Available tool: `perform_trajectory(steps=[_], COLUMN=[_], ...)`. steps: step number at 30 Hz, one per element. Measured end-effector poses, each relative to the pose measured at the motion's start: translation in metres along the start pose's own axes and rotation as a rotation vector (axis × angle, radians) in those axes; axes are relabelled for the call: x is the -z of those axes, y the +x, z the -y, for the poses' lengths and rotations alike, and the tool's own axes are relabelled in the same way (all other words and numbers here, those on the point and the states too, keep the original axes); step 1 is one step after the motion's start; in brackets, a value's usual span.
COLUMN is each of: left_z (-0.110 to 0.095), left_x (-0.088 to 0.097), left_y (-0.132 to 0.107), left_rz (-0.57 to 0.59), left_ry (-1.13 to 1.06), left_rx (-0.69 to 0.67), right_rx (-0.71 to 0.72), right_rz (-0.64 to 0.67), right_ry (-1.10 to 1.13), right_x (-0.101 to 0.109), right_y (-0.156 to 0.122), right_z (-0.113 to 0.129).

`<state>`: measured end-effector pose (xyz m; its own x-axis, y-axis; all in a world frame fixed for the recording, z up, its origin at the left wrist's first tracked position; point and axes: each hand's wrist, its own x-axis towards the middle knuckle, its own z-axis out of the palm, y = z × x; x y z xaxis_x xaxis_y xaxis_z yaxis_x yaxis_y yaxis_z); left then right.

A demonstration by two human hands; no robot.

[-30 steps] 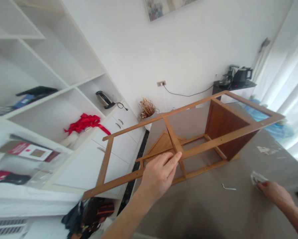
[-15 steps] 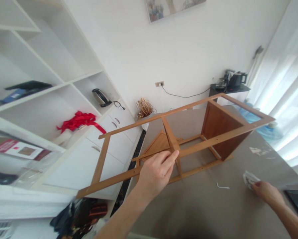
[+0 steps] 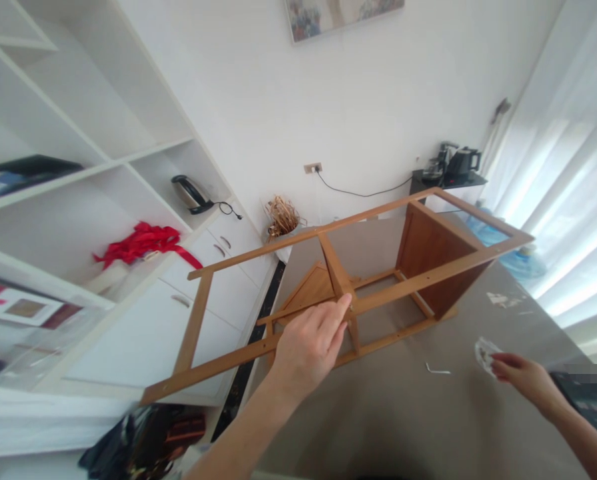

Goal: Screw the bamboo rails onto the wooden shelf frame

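A light-brown wooden frame with long rails and crossbars stands on the grey table, a solid wooden panel at its right end. My left hand is closed around the near rail where the middle crossbar meets it, fingertips by the joint. Over the table's right part, my right hand pinches a small clear plastic bag; small pieces inside are too blurred to name. A hex key lies on the table between both hands.
Scraps lie near the table's right edge, and a dark device is beside my right forearm. White shelving stands left, with a kettle and red ribbon. Water bottles are beyond the table.
My right hand has shifted slightly left with the plastic bag. My left hand stays on the frame. The whole view has moved a little.
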<state>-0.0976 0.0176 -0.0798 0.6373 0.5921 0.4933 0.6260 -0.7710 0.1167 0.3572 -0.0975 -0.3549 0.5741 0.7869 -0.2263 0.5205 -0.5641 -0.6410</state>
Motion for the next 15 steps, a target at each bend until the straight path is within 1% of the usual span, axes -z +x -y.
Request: perform_trajectory(steps=[1, 2, 3, 5, 6, 7, 9, 10, 11, 12, 13, 15], left_z=[-0.002, -0.003, -0.002, 0.004, 0.012, 0.022, 0.05, 0.066, 0.083, 0.099, 0.114, 0.138], left_x=[0.004, 0.009, 0.016, 0.031, 0.039, 0.045, 0.054, 0.055, 0.053, 0.05, 0.046, 0.035], left_y=[0.0, 0.001, 0.003, 0.01, 0.017, 0.026, 0.047, 0.059, 0.071, 0.082, 0.092, 0.106], left_rz=[0.009, 0.023, 0.041, 0.077, 0.095, 0.093, 0.11, 0.134, 0.165, 0.205, 0.228, 0.28], left_ry=[-0.035, -0.076, -0.117, -0.165, -0.161, -0.132, -0.017, 0.044, 0.106, 0.155, 0.164, 0.155], left_rx=[0.02, 0.039, 0.052, 0.052, 0.037, 0.022, 0.058, 0.09, 0.141, 0.213, 0.248, 0.277], right_rx=[0.019, 0.022, 0.018, 0.028, 0.052, 0.094, 0.216, 0.272, 0.332, 0.397, 0.46, 0.569], right_rz=[0.05, 0.127, 0.183, 0.207, 0.198, 0.158, 0.079, 0.055, 0.071, 0.09, 0.093, 0.149], right_ry=[0.064, 0.176, 0.25, 0.294, 0.295, 0.292, 0.271, 0.236, 0.187, 0.144, 0.138, 0.162], right_x=[0.007, 0.015, 0.026, 0.053, 0.068, 0.082, 0.106, 0.113, 0.118, 0.119, 0.117, 0.105], right_y=[-0.004, -0.009, -0.015, -0.032, -0.042, -0.052, -0.075, -0.085, -0.094, -0.102, -0.106, -0.108], right_z=[0.012, 0.028, 0.045, 0.09, 0.116, 0.144, 0.207, 0.239, 0.271, 0.302, 0.332, 0.383])
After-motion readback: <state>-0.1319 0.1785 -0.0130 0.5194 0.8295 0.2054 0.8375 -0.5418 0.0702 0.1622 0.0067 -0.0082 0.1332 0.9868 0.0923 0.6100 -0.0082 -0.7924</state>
